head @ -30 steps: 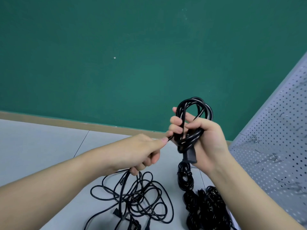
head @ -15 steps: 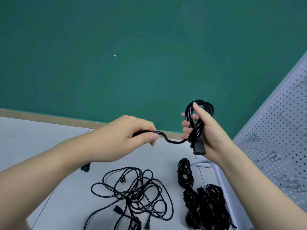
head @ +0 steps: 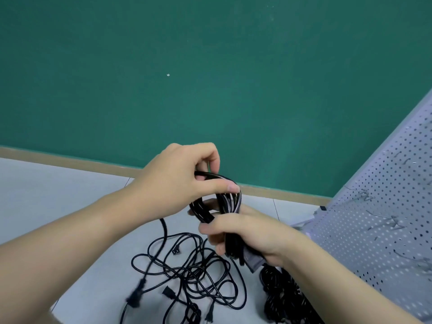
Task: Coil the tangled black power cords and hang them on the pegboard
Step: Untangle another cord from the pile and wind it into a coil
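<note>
Head view: the right hand (head: 254,237) is curled tight round the gathered loops of a black rubber-sheathed power cord coil (head: 224,204), held in the air above the pale grey worktop (head: 70,197). The left hand (head: 184,178) pinches the cord's top strand between thumb and fingers just above the coil, laying a further turn; the free tail hangs from it toward the worktop. Below the coil a loose tangle of thin black cords (head: 194,274) sprawls, plugs showing. Right of the tangle lies a heap of bundled black cords (head: 282,293), beside the white perforated metal pegboard (head: 383,230). By my reckoning one coil is nearly wound, the tangle waits, and no cord visibly hangs on the pegboard.
</note>
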